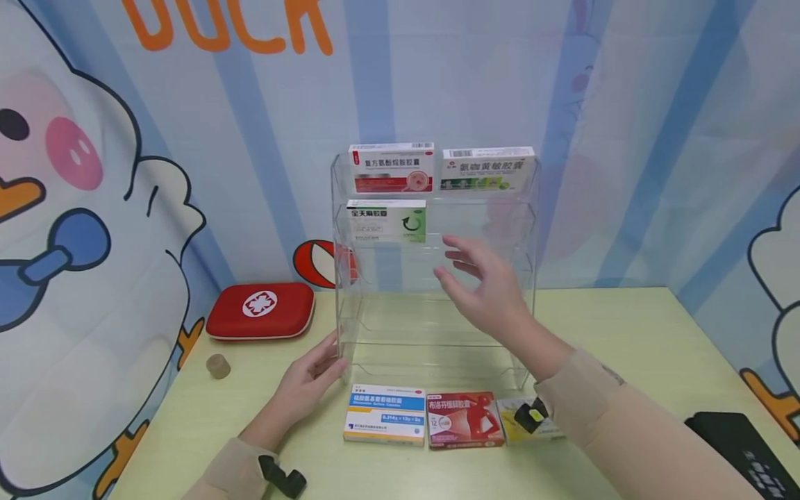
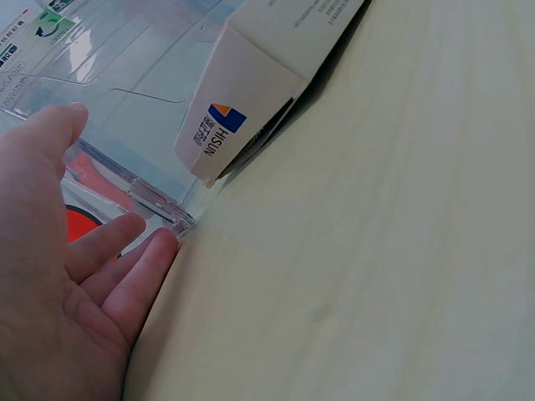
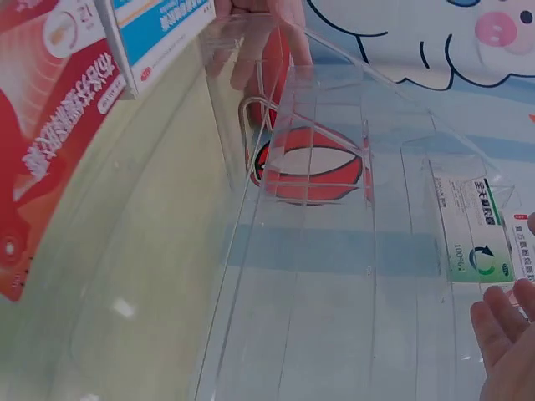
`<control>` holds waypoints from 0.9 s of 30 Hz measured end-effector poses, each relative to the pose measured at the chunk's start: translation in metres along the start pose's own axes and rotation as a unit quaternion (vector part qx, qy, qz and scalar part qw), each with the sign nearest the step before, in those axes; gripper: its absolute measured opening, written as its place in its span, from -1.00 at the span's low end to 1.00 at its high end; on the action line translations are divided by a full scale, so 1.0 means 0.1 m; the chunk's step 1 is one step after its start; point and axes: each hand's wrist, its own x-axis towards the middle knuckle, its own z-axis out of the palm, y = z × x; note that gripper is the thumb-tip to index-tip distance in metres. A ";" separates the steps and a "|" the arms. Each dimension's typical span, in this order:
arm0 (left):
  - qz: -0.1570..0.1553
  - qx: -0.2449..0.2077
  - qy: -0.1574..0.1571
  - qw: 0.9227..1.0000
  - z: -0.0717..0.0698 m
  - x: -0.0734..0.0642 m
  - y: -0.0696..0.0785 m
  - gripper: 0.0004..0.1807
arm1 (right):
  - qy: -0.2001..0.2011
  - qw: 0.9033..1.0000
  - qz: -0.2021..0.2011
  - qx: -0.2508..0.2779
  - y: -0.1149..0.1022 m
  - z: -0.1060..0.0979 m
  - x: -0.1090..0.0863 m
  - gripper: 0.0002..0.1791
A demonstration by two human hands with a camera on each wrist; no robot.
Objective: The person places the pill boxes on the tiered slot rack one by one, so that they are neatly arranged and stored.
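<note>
A clear plastic tiered rack stands on the table, with my left hand against its lower left side. In the left wrist view, the left fingers are extended at the rack's bottom corner, thumb apart from them. My right hand hangs empty before the middle tiers, fingers loosely bent and thumb spread. Just to its upper left, a white-and-green medicine box sits on the second tier. Two more medicine boxes stand on the top tier, one white and red, one white and green.
In front of the rack lie a blue-and-white medicine box, a red medicine box and a yellowish box partly hidden by the right wrist. A red first-aid case and a small brown cylinder are left; a black item is right.
</note>
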 end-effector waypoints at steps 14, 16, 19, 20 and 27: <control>0.000 0.000 0.000 1.000 -0.02 -0.02 0.01 -0.24 | -0.057 0.997 -0.023 -0.048 -0.10 -0.26 -0.62 -0.28; 0.002 0.001 0.001 1.000 -0.03 -0.02 0.01 -0.24 | -0.062 0.997 -0.020 -0.044 -0.11 -0.30 -0.70 -0.28; 0.002 -0.003 0.005 1.000 -0.03 -0.03 0.00 -0.25 | -0.077 0.996 -0.015 -0.038 -0.12 -0.35 -0.82 -0.27; 0.003 -0.003 0.005 1.000 -0.03 -0.03 0.00 -0.25 | -0.084 0.996 -0.013 -0.040 -0.11 -0.37 -0.86 -0.26; 0.004 -0.006 0.002 1.000 -0.01 -0.02 0.00 -0.24 | -0.139 0.988 -0.004 -0.061 -0.03 -0.58 -1.24 -0.23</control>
